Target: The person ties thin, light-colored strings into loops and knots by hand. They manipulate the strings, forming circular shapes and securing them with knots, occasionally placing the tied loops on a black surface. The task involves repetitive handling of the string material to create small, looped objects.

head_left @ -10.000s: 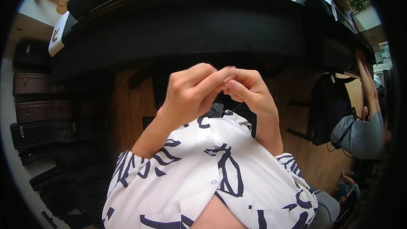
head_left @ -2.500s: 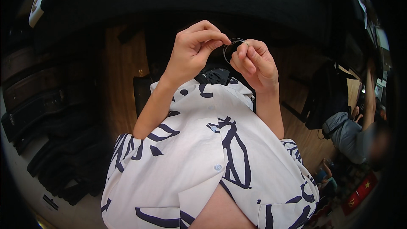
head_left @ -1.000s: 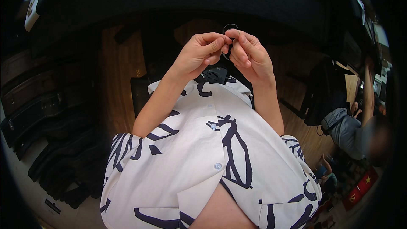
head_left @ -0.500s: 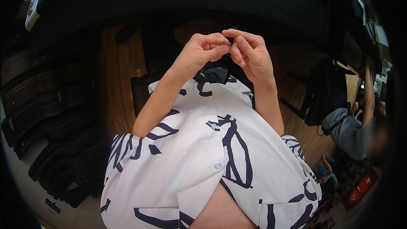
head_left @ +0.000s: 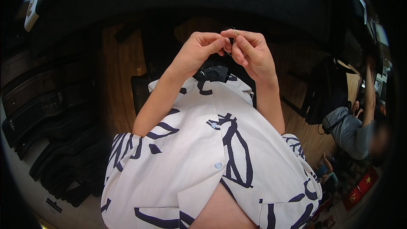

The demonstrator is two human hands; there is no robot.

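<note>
A thin looped strand (head_left: 230, 28), like a wire or string, shows above and below my fingertips; its exact kind is too fine to make out. My left hand (head_left: 202, 47) is closed, with thumb and index finger pinched together by the strand. Facing it, my right hand (head_left: 252, 50) is closed too, its thumb pressed toward the bent fingers and the strand passing by them. The fingertips of both hands meet or nearly meet. Just below them, at my waist, is a black device (head_left: 214, 74) with a round grille.
A dark table edge (head_left: 203, 0) spans the far side. Dark curved cases (head_left: 38, 106) stand in a row at left. Wooden floor (head_left: 123, 72) shows below. To the right are a black chair (head_left: 324, 89) and a person in grey (head_left: 345, 133); a red flag (head_left: 360, 188) lies farther off.
The thumb and fingers of my left hand have shifted slightly to the left and up along the strand. My right hand stays almost in place.
</note>
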